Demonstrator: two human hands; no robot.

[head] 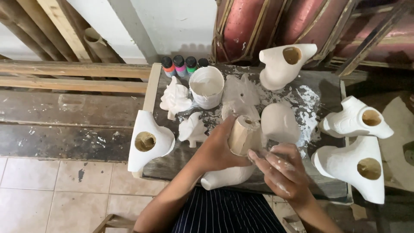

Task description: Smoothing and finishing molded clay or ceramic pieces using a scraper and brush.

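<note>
1. Low in the frame, right of centre, the right hand (282, 170), smeared white, has its fingers curled together, tips touching the tan plaster piece (243, 134).
2. The left hand (220, 149) is clamped around that piece at centre frame, over a white figurine (226, 177).
3. Beyond, on the table (321, 82), stands a white paint cup (207, 86).
4. Paint bottles (183, 65) line the upper centre edge.

Four paint bottles (185, 64), one white tub (207, 86)
</note>
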